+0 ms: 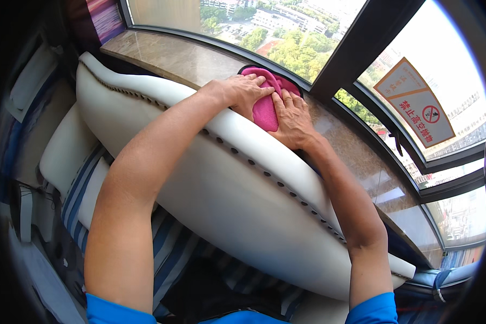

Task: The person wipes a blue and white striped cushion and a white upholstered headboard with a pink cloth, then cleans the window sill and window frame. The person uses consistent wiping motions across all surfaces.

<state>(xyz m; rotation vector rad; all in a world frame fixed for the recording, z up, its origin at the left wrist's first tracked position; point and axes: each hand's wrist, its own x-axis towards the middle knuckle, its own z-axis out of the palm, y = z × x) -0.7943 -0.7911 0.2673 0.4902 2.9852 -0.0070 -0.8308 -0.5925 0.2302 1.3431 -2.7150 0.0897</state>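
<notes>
A pink cloth (265, 114) with a dark edge lies bunched on the stone windowsill, just beyond the padded backrest. My left hand (244, 93) grips it from the left, its fingers bent over the folds. From the right, my right hand (293, 120) holds the same cloth, fingers pointing toward the window and thumb low on the pink fabric. A raised fold stands between the two hands. Both forearms reach across the white leather backrest (243, 186), which has a row of dark studs along its seam. The cloth's underside is hidden.
The brown marble sill (162, 58) runs along dark-framed windows. At the right, a window sash with a handle (398, 143) bears a warning sticker (416, 102). Striped blue and white upholstery (170, 254) lies below the backrest. A tied curtain (443, 278) hangs at lower right.
</notes>
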